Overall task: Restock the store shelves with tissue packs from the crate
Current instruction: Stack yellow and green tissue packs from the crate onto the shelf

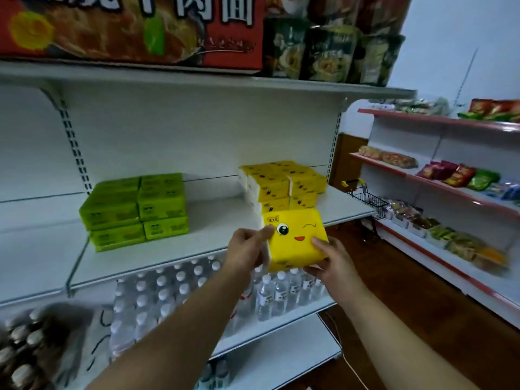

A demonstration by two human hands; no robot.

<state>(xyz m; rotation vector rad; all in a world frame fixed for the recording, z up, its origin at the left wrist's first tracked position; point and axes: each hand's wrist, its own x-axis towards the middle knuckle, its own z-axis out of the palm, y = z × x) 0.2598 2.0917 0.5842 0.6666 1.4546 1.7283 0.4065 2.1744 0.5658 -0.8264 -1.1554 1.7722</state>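
The left hand (247,249) grips the left end of a yellow tissue pack (295,237), with its thumb lying on the printed face beside the open eye and its fingers curled round the end. The right hand (334,266) holds the right end, thumb pressed on the face near the lower right corner and fingers tucked underneath.

The pack's long axis runs left to right, its right end a little lower, and its broad printed face is turned up toward the camera. That face is bright yellow with a cartoon face: one round open eye, one winking eye and a small red mouth. A small label sits at the upper left corner, and white tissue shows at the left end.

The pack is held in the air at the front edge of the white middle shelf (213,220), just before a stack of matching yellow packs (284,184). Further left on that shelf stands a block of green packs (135,206). Bottled water (281,294) fills the shelf below.
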